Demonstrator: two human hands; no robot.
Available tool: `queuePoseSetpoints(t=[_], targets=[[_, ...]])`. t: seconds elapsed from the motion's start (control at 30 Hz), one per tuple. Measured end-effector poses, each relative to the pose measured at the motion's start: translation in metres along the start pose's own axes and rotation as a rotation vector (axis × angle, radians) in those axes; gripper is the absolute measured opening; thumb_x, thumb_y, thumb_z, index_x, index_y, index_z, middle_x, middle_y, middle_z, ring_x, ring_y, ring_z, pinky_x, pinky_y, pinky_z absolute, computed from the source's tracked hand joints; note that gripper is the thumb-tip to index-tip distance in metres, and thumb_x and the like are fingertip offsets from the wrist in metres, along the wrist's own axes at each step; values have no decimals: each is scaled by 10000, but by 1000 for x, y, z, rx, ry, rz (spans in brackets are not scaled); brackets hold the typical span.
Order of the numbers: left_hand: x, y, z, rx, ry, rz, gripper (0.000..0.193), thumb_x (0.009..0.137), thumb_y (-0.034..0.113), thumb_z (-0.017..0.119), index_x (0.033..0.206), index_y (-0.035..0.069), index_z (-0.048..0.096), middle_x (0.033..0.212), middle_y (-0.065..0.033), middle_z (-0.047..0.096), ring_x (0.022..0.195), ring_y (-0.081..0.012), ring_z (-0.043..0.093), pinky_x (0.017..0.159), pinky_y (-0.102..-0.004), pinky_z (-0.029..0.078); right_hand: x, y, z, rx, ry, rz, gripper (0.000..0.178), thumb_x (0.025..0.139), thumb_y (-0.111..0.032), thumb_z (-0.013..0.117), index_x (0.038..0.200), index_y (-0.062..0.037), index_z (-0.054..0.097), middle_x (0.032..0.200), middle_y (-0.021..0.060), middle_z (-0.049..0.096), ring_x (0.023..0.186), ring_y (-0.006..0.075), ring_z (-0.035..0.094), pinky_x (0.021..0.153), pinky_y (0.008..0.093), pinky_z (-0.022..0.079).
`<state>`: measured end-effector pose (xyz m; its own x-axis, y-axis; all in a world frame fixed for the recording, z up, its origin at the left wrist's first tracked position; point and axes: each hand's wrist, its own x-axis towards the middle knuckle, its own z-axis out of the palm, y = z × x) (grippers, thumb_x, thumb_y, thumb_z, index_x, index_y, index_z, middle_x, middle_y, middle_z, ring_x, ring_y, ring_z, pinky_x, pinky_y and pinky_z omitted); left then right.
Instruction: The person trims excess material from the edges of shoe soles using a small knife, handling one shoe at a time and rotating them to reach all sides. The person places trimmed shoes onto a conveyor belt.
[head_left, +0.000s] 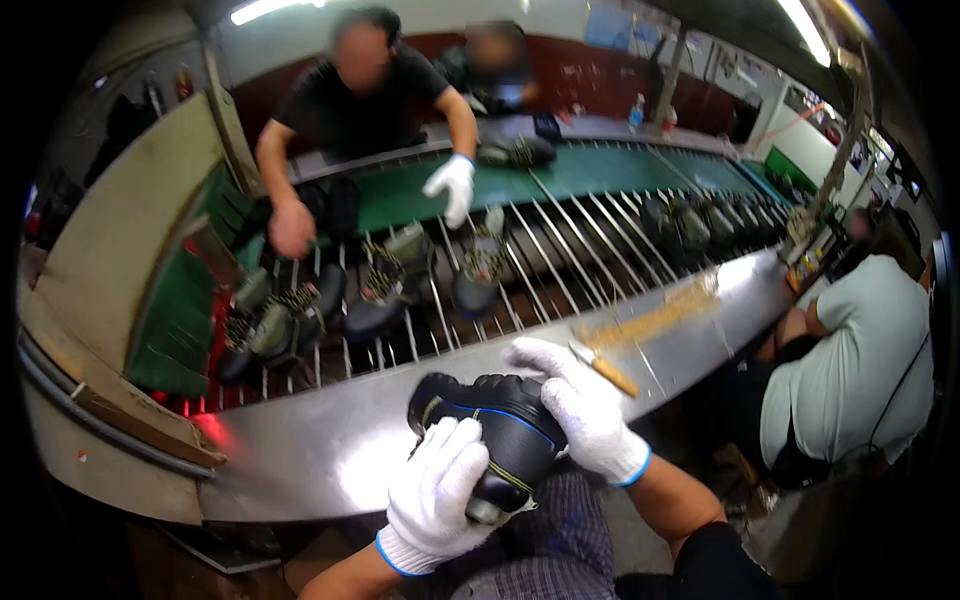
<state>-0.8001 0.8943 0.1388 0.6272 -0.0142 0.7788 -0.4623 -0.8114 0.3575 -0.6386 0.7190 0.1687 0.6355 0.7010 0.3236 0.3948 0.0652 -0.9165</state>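
Note:
A black shoe (512, 422) with yellow stitching and thin blue piping is tilted over the near edge of the metal ledge, above my lap. My left hand (436, 490), in a white knit glove, wraps around its near left side. On the opposite side, my right hand (592, 415), gloved likewise, presses against the shoe, with part of its fingers stretched over the top. Just beyond that hand lies a tool with a wooden handle (615, 375) and a pale metal end, probably a knife. The shoe's underside is hidden.
Past the steel ledge (290, 455), a rack of metal rods (560, 240) carries several dark shoes (385, 280). Behind it runs a green conveyor belt (600, 165). A co-worker's white-gloved hand (452, 188) reaches over the rods. Another person (850, 350) sits close on the right.

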Motion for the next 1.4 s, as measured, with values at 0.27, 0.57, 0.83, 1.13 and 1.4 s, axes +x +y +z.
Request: queuePoseSetpoints(t=[0.27,0.57,0.83,1.13,1.4], targets=[[-52,30,36,-6,-192,37,636,1003,412,716,1386,-66,549,1300,-304,630,1124,-505,679,976,-609,584,-79,20,0,141,14,439,504,1168,-284,409,1445,69,639,1319,214,745,1210,268,715,1102,367,525],[-14,25,44,-61,-366,208,563,690,228,794,1115,-124,681,1134,-299,664,986,-476,695,905,-578,590,-82,-11,-15,-800,-194,369,432,1095,-336,571,1313,23,672,1039,242,780,863,424,778,778,467,635],[-7,28,37,-100,-381,177,477,624,157,759,1042,-61,690,1048,-224,650,915,-399,668,816,-514,572,-88,61,-52,74,-229,566,569,1136,-440,534,1462,13,642,1324,155,759,1215,225,704,1101,373,516],[-39,11,-1,-15,-310,110,394,756,228,810,1122,84,784,1225,-151,710,1080,-386,711,951,-528,609,-81,86,25,1071,-223,782,649,1084,-321,545,1638,-4,427,1586,187,576,1373,273,636,1207,398,499],[-53,-99,-73,405,-106,-248,748,806,363,921,1379,-29,644,1374,-251,680,1303,-462,650,1136,-517,532,66,65,-77,853,393,517,801,1005,-689,625,1469,-36,612,1347,163,715,1161,310,749,1033,480,618]])
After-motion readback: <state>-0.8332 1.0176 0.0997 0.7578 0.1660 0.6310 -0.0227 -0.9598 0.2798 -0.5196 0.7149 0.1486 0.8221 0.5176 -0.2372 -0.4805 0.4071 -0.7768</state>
